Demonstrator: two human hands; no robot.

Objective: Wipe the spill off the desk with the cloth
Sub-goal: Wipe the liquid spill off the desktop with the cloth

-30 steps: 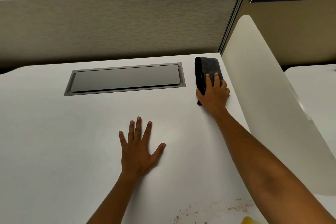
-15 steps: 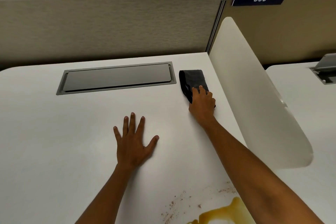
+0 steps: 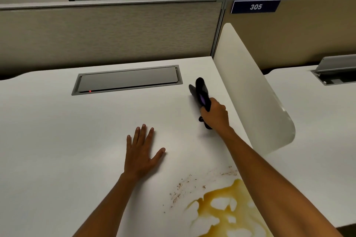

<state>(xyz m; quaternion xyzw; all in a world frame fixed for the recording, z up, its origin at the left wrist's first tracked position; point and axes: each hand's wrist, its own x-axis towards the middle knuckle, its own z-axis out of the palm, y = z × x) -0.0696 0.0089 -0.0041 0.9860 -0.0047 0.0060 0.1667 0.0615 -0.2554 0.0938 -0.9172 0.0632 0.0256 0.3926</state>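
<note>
The right hand (image 3: 214, 114) grips the dark cloth (image 3: 201, 93), fingers curled round it — one end sticks up, near the white divider (image 3: 250, 90). The left hand (image 3: 141, 152) lies flat on the desk (image 3: 57, 140), fingers spread — the yellow spill (image 3: 221, 209) sits close by

The left hand (image 3: 141, 151) lies flat, palm down, on the desk (image 3: 57, 140), its fingers straight and slightly spread toward the far side and its thumb angled out to the right. Its bare forearm runs back to the near edge, slanting a little to the left. The right arm reaches further out, stretched long from the near right corner toward the far side. The right hand (image 3: 214, 114) is closed in a fist, knuckles up, with its fingers curled round the dark cloth (image 3: 201, 92), which sticks out beyond the fist.
</note>
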